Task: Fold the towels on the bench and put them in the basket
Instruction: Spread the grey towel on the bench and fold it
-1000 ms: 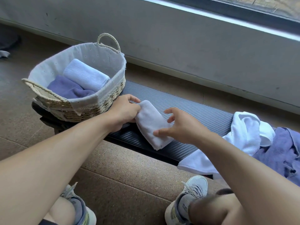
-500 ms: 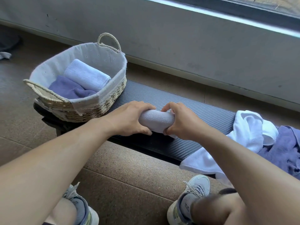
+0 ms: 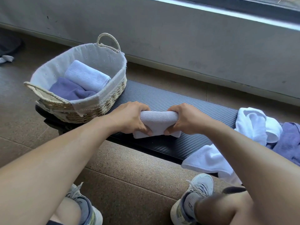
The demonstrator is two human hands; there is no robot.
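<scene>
A pale lilac towel [image 3: 158,122], rolled into a thick fold, lies on the dark ribbed bench [image 3: 186,104]. My left hand [image 3: 129,117] grips its left end and my right hand [image 3: 186,120] grips its right end, fingers over the top and thumbs underneath. The woven basket [image 3: 100,101] with a white cloth lining stands on the bench's left end and holds a folded light blue towel [image 3: 86,75] and a purple towel [image 3: 69,90]. At the right end lie a crumpled white towel [image 3: 253,124] and a purple towel [image 3: 290,140].
A grey wall [image 3: 178,38] under a window runs behind the bench. The brown floor [image 3: 129,168] lies in front, with my two shoes [image 3: 194,198] and knees near the lower edge. A bit of cloth [image 3: 5,59] lies on the floor at far left.
The towel lay as a flat folded strip a second ago. Both hands have since rolled it over on itself and now clamp its two ends.
</scene>
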